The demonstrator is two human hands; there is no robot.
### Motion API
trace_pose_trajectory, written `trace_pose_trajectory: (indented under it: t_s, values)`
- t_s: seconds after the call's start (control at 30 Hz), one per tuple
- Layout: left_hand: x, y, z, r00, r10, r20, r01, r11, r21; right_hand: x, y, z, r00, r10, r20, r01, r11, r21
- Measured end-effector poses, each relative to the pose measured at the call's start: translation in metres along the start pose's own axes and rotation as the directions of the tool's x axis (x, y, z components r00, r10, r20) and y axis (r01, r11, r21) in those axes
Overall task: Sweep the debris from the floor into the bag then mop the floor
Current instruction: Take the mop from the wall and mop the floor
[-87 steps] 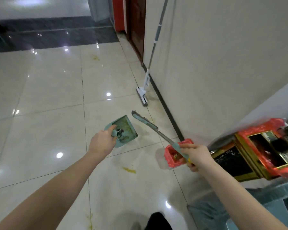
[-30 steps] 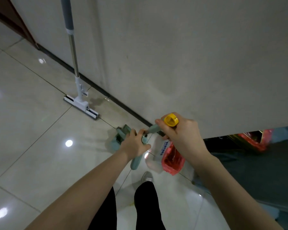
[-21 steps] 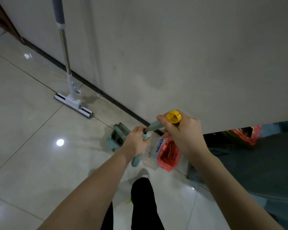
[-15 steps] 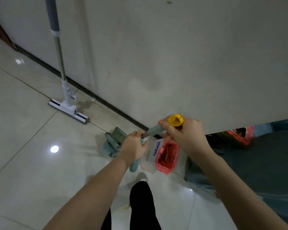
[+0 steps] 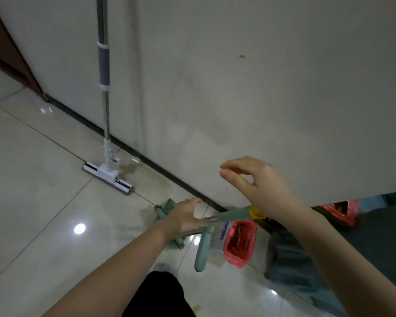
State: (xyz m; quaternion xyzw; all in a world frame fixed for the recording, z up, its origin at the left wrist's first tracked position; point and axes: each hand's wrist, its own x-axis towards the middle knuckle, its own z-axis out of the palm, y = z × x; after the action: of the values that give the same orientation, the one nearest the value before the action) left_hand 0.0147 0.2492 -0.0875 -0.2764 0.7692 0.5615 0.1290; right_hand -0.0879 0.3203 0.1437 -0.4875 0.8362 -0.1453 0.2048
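My left hand point(image 5: 186, 217) grips the teal dustpan point(image 5: 167, 208) low by the wall. The pan's handle point(image 5: 202, 250) hangs down below my fingers. The teal brush handle point(image 5: 232, 216) with a yellow end cap point(image 5: 255, 212) sticks out to the right of that hand, level with the pan. My right hand point(image 5: 258, 183) hovers above the brush handle with relaxed fingers and holds nothing. The red bag point(image 5: 239, 241) stands open on the floor beside a white labelled pack point(image 5: 223, 234). A white flat mop point(image 5: 106, 173) leans on the wall, its grey pole point(image 5: 103, 65) upright.
A pale wall with a dark baseboard point(image 5: 128, 146) runs diagonally. A brown door edge point(image 5: 7, 53) is at the top left. A red and gold box point(image 5: 340, 208) and a grey-blue object point(image 5: 290, 261) sit at the right. A yellow speck point(image 5: 196, 307) lies near my dark trouser leg point(image 5: 160, 294).
My right hand has let go of the brush's yellow-capped end and lifted above it. My left hand still holds the dustpan by the wall. The view has tilted up toward the mop.
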Motion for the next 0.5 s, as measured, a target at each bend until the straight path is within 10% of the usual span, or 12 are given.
trace_pose_trajectory:
  t_s: [0.27,0.5]
  values:
    - [-0.009,-0.029,-0.184,0.838,-0.118,-0.532,-0.020,0.969,-0.246,0.160,-0.085,0.013,0.963,-0.256,0.081,0.266,0.953,-0.147]
    - [0.015,-0.069,-0.337,0.711,-0.226,-0.666,0.018,0.952,-0.304,0.318,-0.177,0.037,0.887,-0.461,-0.018,0.441,0.858,-0.264]
